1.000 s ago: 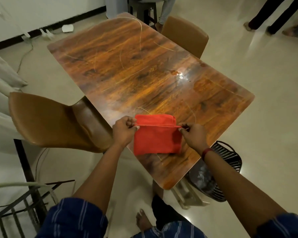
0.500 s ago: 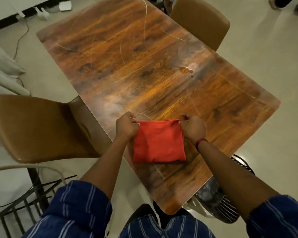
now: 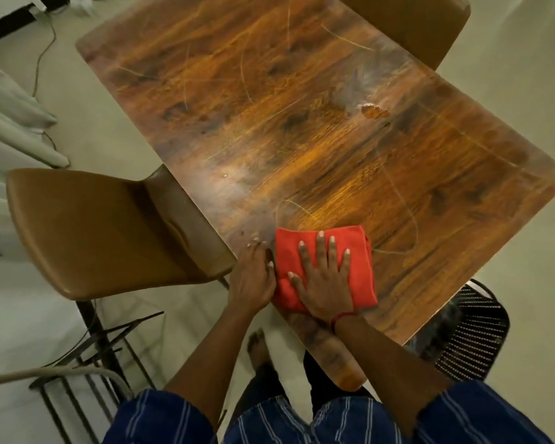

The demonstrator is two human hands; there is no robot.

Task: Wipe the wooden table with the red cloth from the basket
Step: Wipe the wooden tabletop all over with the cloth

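Seen from your head camera: your right hand lies flat, fingers spread, pressing the folded red cloth onto the near corner of the glossy, scratched wooden surface. That grip is open, a palm press, not a pinch. Your left hand rests just beside the cloth at the surface's edge, fingertips on the wood and thumb touching the fabric, also open and holding nothing.

The cloth looks soft, light and limp, folded into a thick pad; it will likely bunch or unfold if pushed by one corner, so a flat palm over its middle seems the surest hold. On such a shiny top it should glide easily.

Wiping appears barely begun: most of the wood lies beyond, including a pale smear and a small chipped spot farther out.

The dark perforated basket stands on the floor below the near right corner; what it holds cannot be made out. A tan moulded chair sits tucked at your left.
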